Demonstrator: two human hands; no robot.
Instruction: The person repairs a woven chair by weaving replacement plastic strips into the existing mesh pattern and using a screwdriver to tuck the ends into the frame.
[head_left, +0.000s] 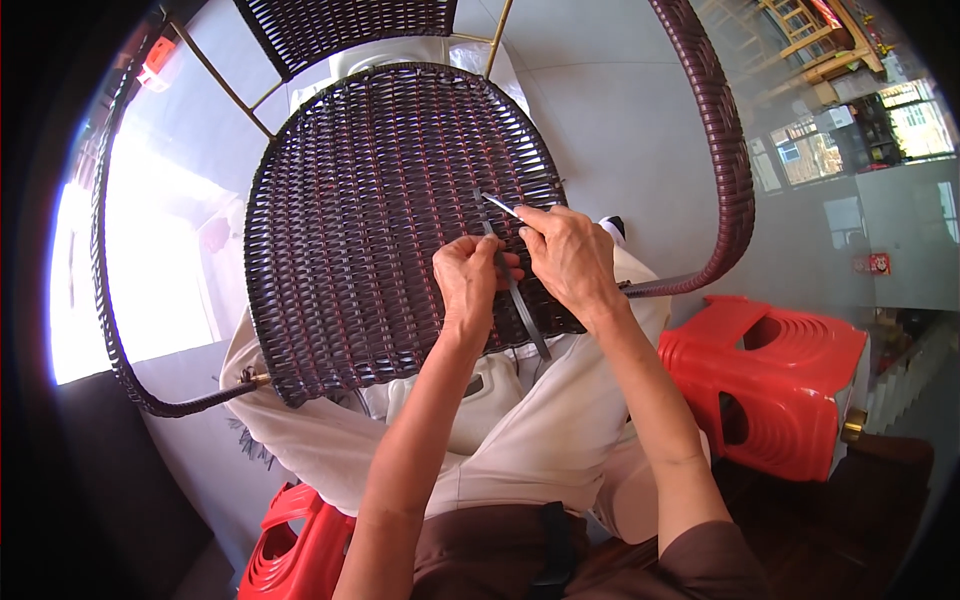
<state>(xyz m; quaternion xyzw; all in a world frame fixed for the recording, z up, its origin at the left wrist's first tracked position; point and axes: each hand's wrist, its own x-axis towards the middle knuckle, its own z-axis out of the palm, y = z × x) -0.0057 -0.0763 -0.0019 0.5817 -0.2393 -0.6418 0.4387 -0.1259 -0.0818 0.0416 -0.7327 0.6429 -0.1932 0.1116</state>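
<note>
A dark brown woven wicker seat panel (350, 220) with reddish strands lies across my lap in front of me. My left hand (470, 280) is closed on a flat dark grey strip (525, 318), fingertips pinching it near the seat's right-middle; the strip runs through the weave there and its loose length hangs down over the near edge. Just right of it, my right hand (565, 258) grips a thin metal tool (500, 205), whose tip touches the weave beside the top of the strip.
A woven curved frame (725, 150) arches around the seat, and a second woven panel (345, 28) with brass-coloured rods stands beyond. Red plastic stools sit at right (800, 385) and lower left (275, 560). Wooden furniture (820, 40) is at upper right, a bright doorway at left.
</note>
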